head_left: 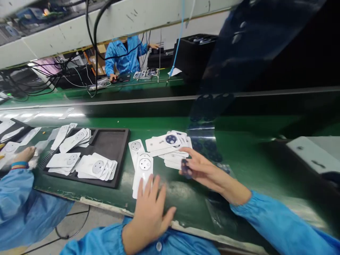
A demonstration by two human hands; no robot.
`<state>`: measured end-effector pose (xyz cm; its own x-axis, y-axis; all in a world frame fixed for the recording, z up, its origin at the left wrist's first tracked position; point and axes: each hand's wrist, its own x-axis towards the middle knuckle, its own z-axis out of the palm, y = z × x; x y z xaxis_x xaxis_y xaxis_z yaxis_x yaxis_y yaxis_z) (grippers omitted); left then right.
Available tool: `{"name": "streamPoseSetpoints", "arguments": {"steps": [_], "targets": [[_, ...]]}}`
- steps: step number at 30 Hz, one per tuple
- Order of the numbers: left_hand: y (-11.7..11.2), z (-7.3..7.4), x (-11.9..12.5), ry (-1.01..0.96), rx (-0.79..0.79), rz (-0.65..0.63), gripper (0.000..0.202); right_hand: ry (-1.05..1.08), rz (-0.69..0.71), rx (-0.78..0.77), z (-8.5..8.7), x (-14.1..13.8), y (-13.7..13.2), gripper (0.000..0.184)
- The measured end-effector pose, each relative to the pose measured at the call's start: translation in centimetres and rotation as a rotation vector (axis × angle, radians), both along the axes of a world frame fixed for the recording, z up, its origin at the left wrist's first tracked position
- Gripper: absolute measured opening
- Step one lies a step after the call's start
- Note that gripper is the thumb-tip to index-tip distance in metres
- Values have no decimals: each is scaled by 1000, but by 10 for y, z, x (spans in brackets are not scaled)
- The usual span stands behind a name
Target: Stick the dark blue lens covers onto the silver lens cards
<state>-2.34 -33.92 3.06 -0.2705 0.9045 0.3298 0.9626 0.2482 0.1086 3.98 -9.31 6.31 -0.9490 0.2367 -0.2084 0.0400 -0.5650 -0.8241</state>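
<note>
My left hand [148, 212] is spread flat, its fingertips over the lower end of a white phone back panel [145, 168]. That panel has a pale round camera area and overlaps another white panel [136, 146]. My right hand [203, 168] pinches a small dark round sticker-like piece [186, 170] between thumb and fingers. Just beyond that hand lies a fanned pile of white panels [170, 156]. The top one carries a dark disc [171, 140] on its camera area. A clear film strip [203, 129] with dark round pieces hangs down onto the table beside my right hand.
A black tray [110, 141] at left holds several stacks of white panels. A neighbour's hand [25, 156] works beside it. Across the bench sits another person in blue [124, 58]. Cables [95, 39] hang from the shelf overhead. A white-topped box [316, 152] stands right.
</note>
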Motion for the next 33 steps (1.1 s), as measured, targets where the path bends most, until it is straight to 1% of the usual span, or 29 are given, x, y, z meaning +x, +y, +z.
{"name": "streamPoseSetpoints", "arguments": {"steps": [1, 2, 4, 6, 7, 10, 13, 15, 17, 19, 21, 24, 27, 29, 31, 32, 33], "targets": [[-13, -3, -6, 47, -54, 32, 59, -27, 56, 32, -4, -14, -6, 48], [-24, -7, -9, 92, -101, 34, 65, -47, 93, 92, -6, -27, -13, 46], [-38, -14, -11, 167, -164, -17, 74, -62, 124, 235, -9, -51, -26, 43], [-42, -20, -7, 222, -177, -70, 81, -60, 140, 332, -14, -70, -38, 47], [-40, -23, -5, 255, -159, -77, 81, -60, 157, 350, -18, -77, -43, 48], [-31, -30, 1, 384, -94, -48, 69, -81, 219, 371, -32, -91, -52, 50], [-23, -30, 5, 485, -159, -40, 61, -122, 275, 377, -42, -95, -50, 47], [-22, -26, 6, 527, -219, -58, 60, -144, 302, 390, -44, -94, -45, 45], [-22, -21, 5, 545, -238, -85, 57, -159, 333, 409, -44, -93, -40, 44], [-23, -16, 0, 531, -266, -126, 52, -179, 367, 416, -42, -92, -36, 44], [-23, -13, -6, 516, -296, -199, 47, -201, 397, 415, -41, -92, -33, 44], [-22, -11, -15, 535, -256, -279, 42, -227, 415, 427, -41, -90, -31, 43], [-20, -10, -19, 545, -193, -274, 38, -230, 421, 460, -42, -89, -30, 38], [-19, -7, -21, 533, -238, -279, 38, -225, 419, 475, -43, -87, -29, 36], [-18, -2, -24, 540, -320, -313, 39, -220, 411, 485, -43, -86, -29, 35], [-17, 1, -26, 586, -356, -343, 40, -213, 407, 491, -43, -86, -29, 34], [-16, 3, -27, 691, -384, -386, 42, -205, 405, 499, -43, -86, -29, 33]]}}
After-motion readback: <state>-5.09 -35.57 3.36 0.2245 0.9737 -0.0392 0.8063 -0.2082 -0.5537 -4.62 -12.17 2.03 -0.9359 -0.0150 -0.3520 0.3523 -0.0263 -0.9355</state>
